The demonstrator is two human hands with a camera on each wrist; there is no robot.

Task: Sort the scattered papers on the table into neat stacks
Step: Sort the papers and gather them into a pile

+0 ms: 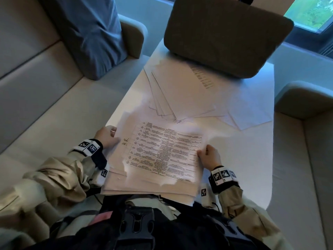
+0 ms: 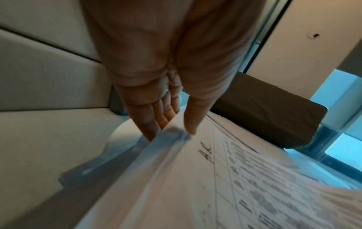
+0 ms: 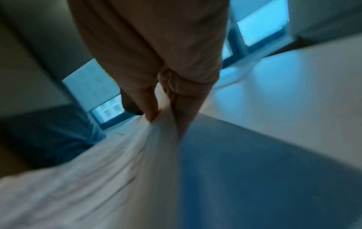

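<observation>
A bundle of printed papers (image 1: pixel 158 159) with a table of text and a handwritten mark on top sits at the near edge of the white table (image 1: pixel 248 159). My left hand (image 1: pixel 108 137) pinches its left edge, thumb on top and fingers beneath, as the left wrist view shows (image 2: pixel 172 124). My right hand (image 1: pixel 209 156) pinches the right edge the same way, seen blurred in the right wrist view (image 3: pixel 164 114). Further back lies a loose fan of white sheets (image 1: pixel 189 91), spread unevenly across the table.
A dark cushion (image 1: pixel 227 35) leans over the far end of the table, touching the fanned sheets. A beige sofa (image 1: pixel 45 87) with a blue pillow (image 1: pixel 93 33) runs along the left, another seat (image 1: pixel 302 141) on the right. A window (image 1: pixel 310 13) is behind.
</observation>
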